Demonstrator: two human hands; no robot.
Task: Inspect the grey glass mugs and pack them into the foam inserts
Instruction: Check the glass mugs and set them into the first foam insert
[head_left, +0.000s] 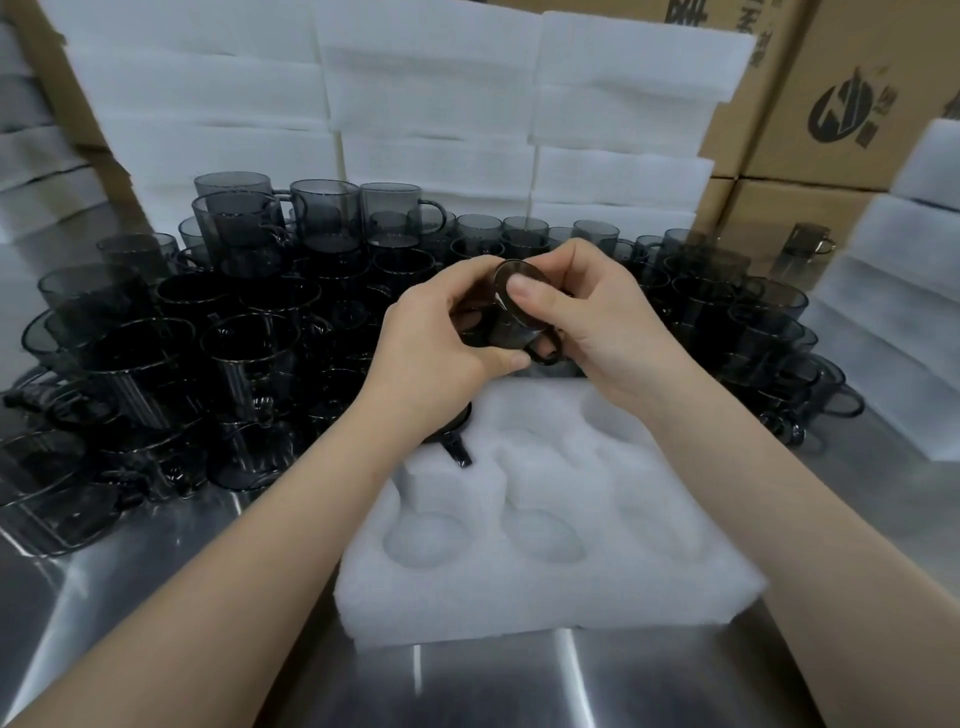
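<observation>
Mug (504, 328) above far edge of foam insert (545, 597)

Light: bright, even, from overhead.
Glare: pale streaks on steel table (493, 686); foam stacks (431, 104) nearly blown out, little texture.
Shadows: soft, in insert (519, 603) pockets.
Mugs (249, 353) read near black, rims catching thin highlights.
Focus: soft throughout; held mug (504, 327) slightly blurred.
Distortion: wide-angle bowing at edges, boxes (841, 104) leaning.
</observation>
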